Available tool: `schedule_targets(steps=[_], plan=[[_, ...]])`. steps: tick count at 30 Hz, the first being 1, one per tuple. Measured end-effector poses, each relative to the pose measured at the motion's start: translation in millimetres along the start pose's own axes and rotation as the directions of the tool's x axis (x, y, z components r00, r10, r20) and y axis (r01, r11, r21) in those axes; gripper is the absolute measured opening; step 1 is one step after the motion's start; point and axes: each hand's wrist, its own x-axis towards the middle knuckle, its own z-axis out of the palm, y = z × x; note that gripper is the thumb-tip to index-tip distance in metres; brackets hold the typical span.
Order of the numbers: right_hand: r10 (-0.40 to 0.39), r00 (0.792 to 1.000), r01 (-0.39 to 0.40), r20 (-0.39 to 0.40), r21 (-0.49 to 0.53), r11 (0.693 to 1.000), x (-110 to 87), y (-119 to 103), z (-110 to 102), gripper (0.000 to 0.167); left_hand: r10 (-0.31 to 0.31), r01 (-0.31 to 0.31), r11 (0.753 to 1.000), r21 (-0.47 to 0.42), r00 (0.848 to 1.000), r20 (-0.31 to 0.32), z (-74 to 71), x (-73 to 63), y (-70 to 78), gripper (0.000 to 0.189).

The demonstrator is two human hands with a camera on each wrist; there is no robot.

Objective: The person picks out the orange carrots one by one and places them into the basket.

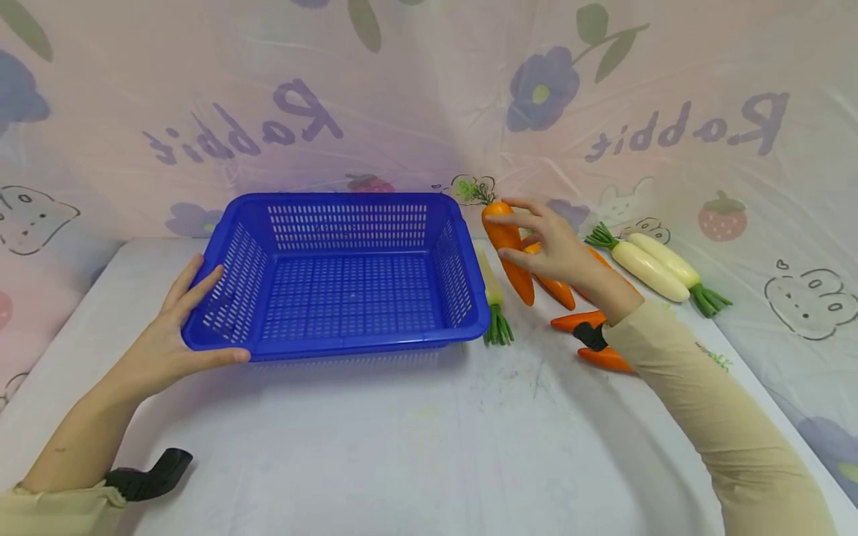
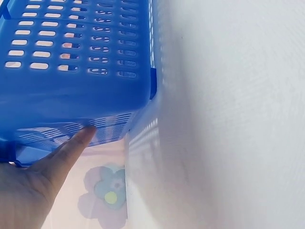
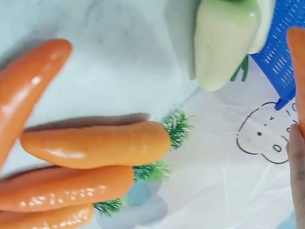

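My left hand (image 1: 161, 346) holds the near left corner of a blue plastic basket (image 1: 335, 344). Its thumb lies along the front rim, and its fingers spread over the left side. In the left wrist view, one straight digit of the left hand (image 2: 35, 188) reaches against the slotted wall of the basket (image 2: 81, 98). My right hand (image 1: 553, 246) grips an orange carrot (image 1: 503, 227) with a frilly green top, raised just right of the basket. Part of that carrot (image 3: 298, 67) shows at the right edge of the right wrist view, with fingers beside it.
Several other carrots (image 1: 606, 359) lie on the white table (image 1: 402, 447) beneath and beside the right forearm. A white radish (image 1: 492, 286) lies against the basket's right side. Two more radishes (image 1: 646, 269) are farther right. A printed curtain (image 1: 429, 97) hangs behind.
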Motion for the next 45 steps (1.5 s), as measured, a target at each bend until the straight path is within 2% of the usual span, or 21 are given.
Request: schedule_targets(steps=[11,21,33,42,45], plan=[[-0.048,0.999,0.049,0.023,-0.052,0.997,18.3,-21.6,-10.8,0.048,0.003,-0.002,1.0,-0.02,1.0,0.002,-0.4,-1.2,1.5,0.114],[-0.081,0.996,0.084,0.043,-0.055,0.995,33.5,-38.0,-15.7,0.047,-0.009,0.009,1.0,0.01,1.0,0.003,-0.7,-1.1,4.4,0.117],[-0.121,0.991,0.127,0.056,-0.12,0.985,50.2,-56.6,-11.8,0.046,-0.011,0.011,1.0,-0.01,1.0,0.002,0.1,-2.7,6.6,0.115],[-0.133,0.986,0.141,0.101,-0.069,0.988,65.1,-71.1,-2.0,0.046,-0.024,0.024,1.0,-0.013,1.0,0.001,0.7,-4.0,9.7,0.113],[-0.159,0.982,0.165,0.105,-0.047,0.985,70.3,-75.5,1.9,0.045,-0.025,0.025,1.0,-0.01,1.0,0.003,0.4,-4.1,9.3,0.114]])
